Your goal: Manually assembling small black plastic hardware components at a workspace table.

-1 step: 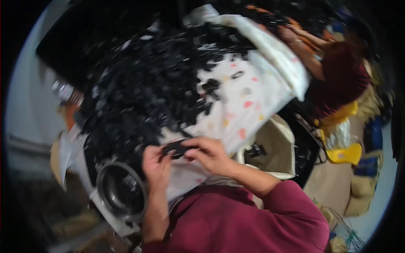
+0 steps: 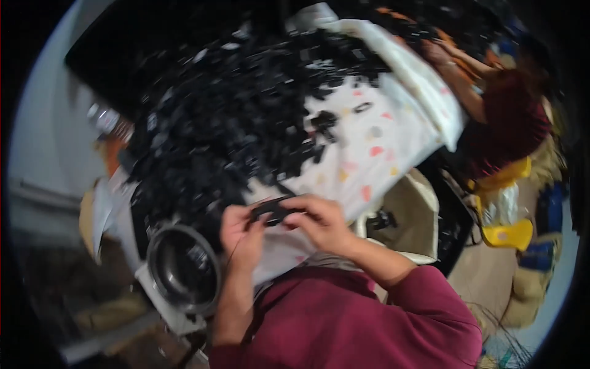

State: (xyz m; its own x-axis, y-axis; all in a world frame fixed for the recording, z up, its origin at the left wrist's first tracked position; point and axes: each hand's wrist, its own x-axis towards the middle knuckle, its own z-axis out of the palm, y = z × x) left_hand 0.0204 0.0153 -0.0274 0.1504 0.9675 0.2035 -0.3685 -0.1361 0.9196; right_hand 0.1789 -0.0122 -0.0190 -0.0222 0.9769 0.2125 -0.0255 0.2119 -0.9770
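A small black part (image 2: 274, 212), too blurred to name more exactly, is held between my two hands above the near edge of a table. My left hand (image 2: 241, 238) pinches its left end. On the other end, the fingers and thumb of my right hand (image 2: 324, 224) are closed. Beyond them a large heap of similar black pieces (image 2: 215, 117) covers much of a white cloth with coloured spots (image 2: 344, 175). One small ring-like dark piece (image 2: 363, 107) lies apart on the cloth.
A metal bowl (image 2: 153, 270) stands left of my left forearm. Right of the table is an open pale sack (image 2: 425, 212) with dark pieces inside. At the far right another person (image 2: 507, 120) works with outstretched arms, near a yellow chair (image 2: 507, 235). A clear bottle (image 2: 107, 120) stands at the left.
The whole scene has shifted slightly rightward in the picture. Both my hands keep the same hold on the black part.
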